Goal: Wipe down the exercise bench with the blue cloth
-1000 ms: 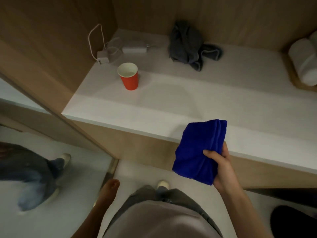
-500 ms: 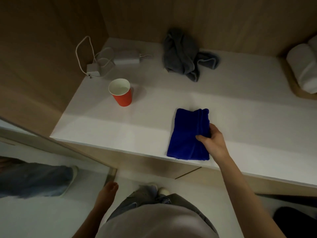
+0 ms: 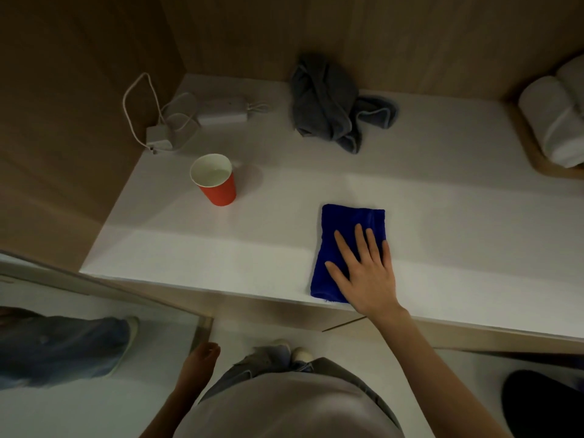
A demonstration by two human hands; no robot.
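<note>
1. half a second ago the right hand [image 3: 363,273] still pinched the folded blue cloth [image 3: 346,226]; now the cloth lies flat near the front edge of the desk [image 3: 189,248].
2. that pinch is gone: the fingers are straight and spread, and the palm presses the cloth's nearer half.
3. the left hand [image 3: 197,361] hangs low, loosely curled, holding nothing.
4. wiping looks ready to start; the red cup [image 3: 218,181], left of and beyond the right hand, would block a long leftward stroke.
</note>
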